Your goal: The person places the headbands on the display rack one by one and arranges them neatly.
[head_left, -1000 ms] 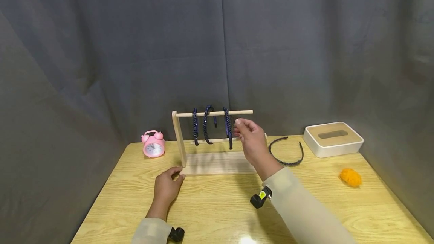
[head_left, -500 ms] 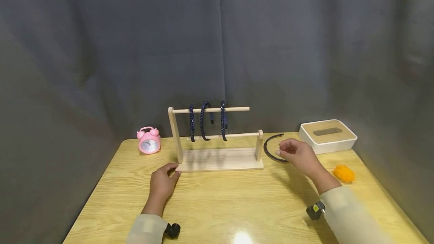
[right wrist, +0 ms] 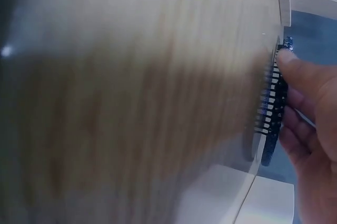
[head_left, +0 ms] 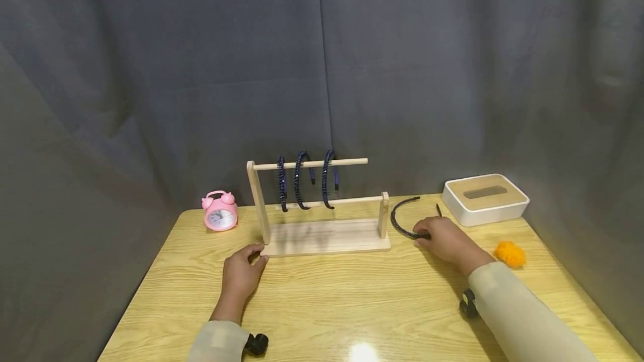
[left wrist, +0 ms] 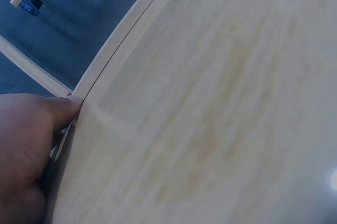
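Observation:
A wooden stand [head_left: 322, 246] with two horizontal rods stands at the middle back of the table in the head view. Three dark blue beaded headbands, the left headband [head_left: 282, 186], the middle headband [head_left: 297, 183] and the right headband [head_left: 326, 183], hang over its upper rod. My left hand [head_left: 240, 275] pinches the front left corner of the stand's base, thumb in front. To the right of the stand, my right hand [head_left: 444, 242] grips a dark headband [head_left: 399, 228] lying on the table. In the right wrist view, the thumb presses that toothed headband [right wrist: 274, 105] with fingers behind it.
A pink alarm clock [head_left: 221, 214] stands left of the stand. At the back right sits a white tissue box [head_left: 485, 214] with a wooden lid, and an orange fluffy ball [head_left: 510, 254] lies in front of it. A grey curtain [head_left: 322, 71] hangs behind the table [head_left: 322, 300].
My right hand has moved from beside the hanging right headband rightward and down to the headband on the table, and now grips it. My left hand stays at the stand's corner.

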`<state>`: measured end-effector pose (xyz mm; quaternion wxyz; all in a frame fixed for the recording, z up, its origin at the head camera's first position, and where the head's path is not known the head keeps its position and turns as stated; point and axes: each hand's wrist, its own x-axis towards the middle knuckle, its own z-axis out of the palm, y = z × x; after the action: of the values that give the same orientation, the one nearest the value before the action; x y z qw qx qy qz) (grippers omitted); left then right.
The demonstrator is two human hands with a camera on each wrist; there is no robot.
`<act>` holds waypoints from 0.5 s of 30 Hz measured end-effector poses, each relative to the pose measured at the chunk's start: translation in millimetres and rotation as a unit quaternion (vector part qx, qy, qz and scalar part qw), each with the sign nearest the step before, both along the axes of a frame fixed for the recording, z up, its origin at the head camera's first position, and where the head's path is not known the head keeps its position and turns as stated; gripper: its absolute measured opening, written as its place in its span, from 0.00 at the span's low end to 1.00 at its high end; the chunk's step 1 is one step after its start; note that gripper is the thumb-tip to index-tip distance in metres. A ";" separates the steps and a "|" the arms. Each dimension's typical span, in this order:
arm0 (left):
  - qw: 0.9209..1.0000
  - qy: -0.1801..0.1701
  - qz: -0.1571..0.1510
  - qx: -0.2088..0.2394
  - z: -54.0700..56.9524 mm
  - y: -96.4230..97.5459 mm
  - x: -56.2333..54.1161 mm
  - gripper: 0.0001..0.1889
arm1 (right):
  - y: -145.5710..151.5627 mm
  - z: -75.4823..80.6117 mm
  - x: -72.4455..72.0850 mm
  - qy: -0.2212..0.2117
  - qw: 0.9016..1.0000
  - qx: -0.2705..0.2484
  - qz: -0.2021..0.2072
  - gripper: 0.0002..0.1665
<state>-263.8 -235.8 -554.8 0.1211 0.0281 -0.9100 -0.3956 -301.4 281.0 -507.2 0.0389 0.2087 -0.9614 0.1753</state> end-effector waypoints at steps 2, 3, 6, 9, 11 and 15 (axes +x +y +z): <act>1.000 0.001 0.001 -0.003 -0.8 0.7 -0.1 0.18 | -0.8 -0.2 -1.5 0.003 1.000 0.011 0.006 0.04; 1.000 0.003 0.001 -0.006 -0.8 0.7 -0.2 0.18 | -1.0 -0.7 -1.9 0.004 1.000 0.015 0.010 0.02; 1.000 0.007 -0.001 -0.014 0.5 0.6 -1.2 0.18 | -2.2 0.0 2.1 0.006 1.000 0.019 0.013 0.02; 1.000 0.008 -0.002 -0.017 0.8 1.2 -1.0 0.18 | -4.5 3.1 12.1 0.004 1.000 -0.005 -0.003 0.02; 1.000 0.007 -0.002 -0.018 1.0 1.7 -0.4 0.18 | -6.8 7.0 20.9 0.004 0.999 -0.039 -0.022 0.03; 1.000 0.003 0.001 -0.017 0.9 1.7 0.8 0.18 | -10.9 18.0 38.8 -0.018 0.988 -0.134 -0.074 0.07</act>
<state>-263.0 -234.1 -554.0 0.1245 0.0257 -0.9161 -0.3802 -262.6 270.1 -489.2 0.0619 0.1265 -0.9425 0.3030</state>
